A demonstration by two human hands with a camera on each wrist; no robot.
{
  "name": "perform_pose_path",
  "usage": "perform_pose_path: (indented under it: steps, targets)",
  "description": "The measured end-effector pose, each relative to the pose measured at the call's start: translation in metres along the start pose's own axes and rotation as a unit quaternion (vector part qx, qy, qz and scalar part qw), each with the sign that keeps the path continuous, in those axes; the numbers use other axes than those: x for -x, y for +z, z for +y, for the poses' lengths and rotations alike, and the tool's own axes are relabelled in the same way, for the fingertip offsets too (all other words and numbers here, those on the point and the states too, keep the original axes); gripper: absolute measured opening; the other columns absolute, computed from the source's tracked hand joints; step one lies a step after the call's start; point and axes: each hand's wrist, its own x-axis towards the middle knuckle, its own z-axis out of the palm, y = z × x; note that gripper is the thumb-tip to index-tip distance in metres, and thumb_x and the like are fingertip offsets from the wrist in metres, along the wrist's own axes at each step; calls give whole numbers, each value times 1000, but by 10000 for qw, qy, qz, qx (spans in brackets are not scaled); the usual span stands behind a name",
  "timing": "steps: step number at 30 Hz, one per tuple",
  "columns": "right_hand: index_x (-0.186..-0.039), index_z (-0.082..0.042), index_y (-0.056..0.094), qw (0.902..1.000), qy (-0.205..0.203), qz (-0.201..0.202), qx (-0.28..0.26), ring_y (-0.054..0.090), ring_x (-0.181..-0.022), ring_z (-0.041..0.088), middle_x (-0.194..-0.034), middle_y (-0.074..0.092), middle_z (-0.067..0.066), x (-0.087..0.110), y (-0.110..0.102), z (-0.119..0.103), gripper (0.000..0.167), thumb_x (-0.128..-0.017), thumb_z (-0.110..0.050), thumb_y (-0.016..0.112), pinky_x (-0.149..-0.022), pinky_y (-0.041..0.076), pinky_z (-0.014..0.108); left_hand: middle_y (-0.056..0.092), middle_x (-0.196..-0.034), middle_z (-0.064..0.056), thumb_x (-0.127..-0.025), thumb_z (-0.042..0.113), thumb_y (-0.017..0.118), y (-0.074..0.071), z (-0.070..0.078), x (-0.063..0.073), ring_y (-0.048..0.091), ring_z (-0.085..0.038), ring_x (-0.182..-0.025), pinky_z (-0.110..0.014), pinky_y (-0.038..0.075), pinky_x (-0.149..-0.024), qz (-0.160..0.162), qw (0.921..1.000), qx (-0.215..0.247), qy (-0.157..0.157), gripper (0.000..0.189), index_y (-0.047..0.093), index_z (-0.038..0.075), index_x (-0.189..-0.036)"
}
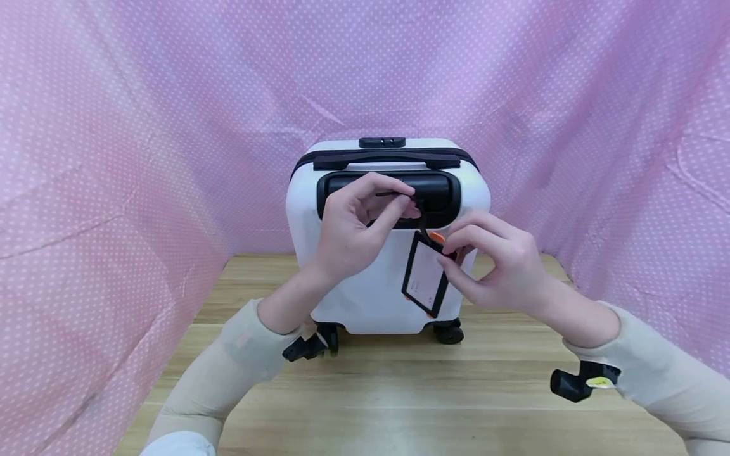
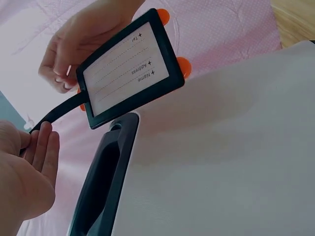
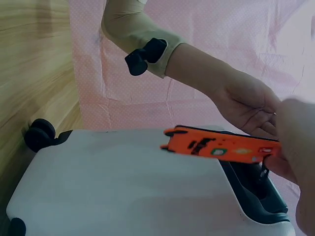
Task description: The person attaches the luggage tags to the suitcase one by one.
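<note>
In front of a white suitcase, my left hand pinches the black strap of a luggage tag between thumb and fingers. My right hand pinches the tag's upper corner. The luggage tag hangs tilted; its black-framed side with a white card printed Name, Address and Tel shows in the left wrist view. Its orange back, with small coloured patches, faces the right wrist camera. Behind my left hand is the black recess with the suitcase's pull handle.
A black carry handle and a combination lock sit on the suitcase top. Its black wheels stand on a wooden surface. Pink dotted cloth hangs behind and on both sides. Black wrist cameras stick out from the sleeves.
</note>
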Motion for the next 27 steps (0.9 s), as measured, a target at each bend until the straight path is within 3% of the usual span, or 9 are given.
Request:
perform_pose_path:
  steps: [2,5,11,13,18,21,24,27]
  targets:
    - [-86,1,70,9997,-81,237,-63,61,-72,14,-86,67,11,0,0,0,26,-100,-18,59,-70,52,16,72,-106,-25,-101,-8,63,-2,1,-3,79,-34,-90,-40,66,-90,-49,10000,40,17,13,67,-12,-112]
    - [-93,5,68,9993,70,311,-196,60,-80,19,-91,67,16,1,-3,3,20,-92,-9,54,-79,50,17,71,-106,-26,-101,-9,62,-5,3,-8,79,-27,-89,-41,66,-91,-167,9997,195,20,12,66,-13,-111]
    - [-115,9,62,9958,449,-661,-436,66,-114,24,-125,68,23,5,-4,15,36,-82,-5,63,-106,49,16,69,-104,-27,-102,-9,59,-12,7,-19,77,-14,-89,-42,65,-92,-365,9986,380,12,12,62,-15,-112]
    - [-116,9,61,9941,487,-779,-574,66,-117,21,-126,69,22,7,-2,18,36,-82,-3,66,-107,49,15,69,-103,-26,-103,-9,58,-14,7,-21,77,-13,-90,-42,65,-93,-406,9985,370,-40,12,62,-14,-113]
    - [-104,7,66,9954,326,-358,-823,67,-101,16,-101,73,17,6,5,19,18,-91,-7,68,-100,52,14,70,-102,-23,-104,-7,58,-16,6,-23,77,-17,-90,-43,65,-94,-499,9972,473,-281,14,62,-13,-115]
    - [-95,5,68,9961,155,-61,-867,66,-91,16,-91,72,14,4,8,17,22,-99,-17,69,-94,53,12,71,-102,-21,-104,-6,58,-17,5,-25,77,-18,-90,-44,65,-95,-535,9956,609,-460,14,62,-13,-116]
    - [-89,2,68,9971,-27,158,-748,65,-87,17,-88,71,13,3,11,15,28,-102,-22,69,-90,52,10,72,-102,-18,-105,-6,57,-17,6,-26,77,-17,-91,-43,64,-96,-551,9942,687,-617,15,62,-13,-117]
    - [-84,0,69,9970,-247,381,-628,67,-92,20,-95,70,19,1,13,13,29,-102,-22,71,-93,53,11,72,-102,-16,-105,-5,57,-18,6,-26,76,-16,-91,-42,64,-97,-570,9930,726,-739,15,62,-13,-117]
